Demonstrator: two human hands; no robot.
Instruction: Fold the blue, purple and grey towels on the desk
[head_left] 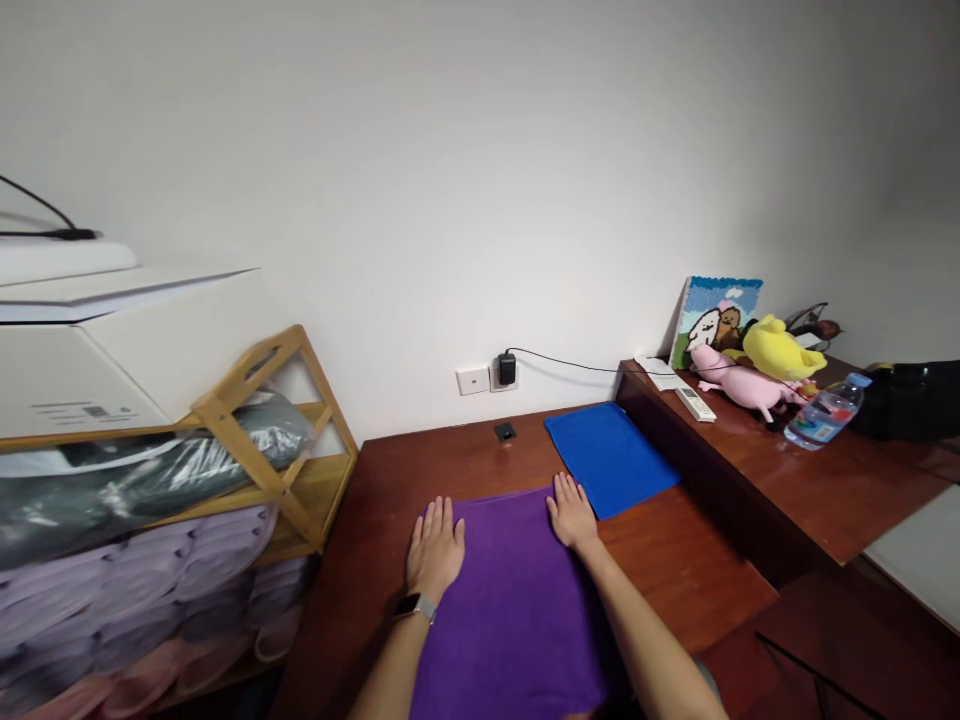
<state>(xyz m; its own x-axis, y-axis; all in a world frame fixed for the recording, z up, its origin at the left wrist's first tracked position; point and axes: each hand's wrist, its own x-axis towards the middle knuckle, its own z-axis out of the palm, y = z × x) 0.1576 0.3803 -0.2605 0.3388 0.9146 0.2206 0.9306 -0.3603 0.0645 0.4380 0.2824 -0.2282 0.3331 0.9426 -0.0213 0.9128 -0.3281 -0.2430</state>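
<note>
A purple cloth (510, 600) lies spread over the reddish-brown wooden desk (442, 465), its near end running out of the picture. My left hand (436, 548) rests flat on its far left corner, fingers stretched out, with a watch on the wrist. At the far right corner my right hand (571, 512) also lies flat, fingers extended. Neither hand grasps anything. Just beyond and right of my right hand is a blue cloth (611, 455), lying flat on the desk.
Left of the desk stands a wooden rack (285, 470) with slippers (217, 550) and a white box (150, 350). On the raised right surface are a water bottle (827, 412), a pink plush toy (742, 380), a yellow plush toy (781, 348) and a remote (695, 404). A black charger (507, 368) has a cable stretching right.
</note>
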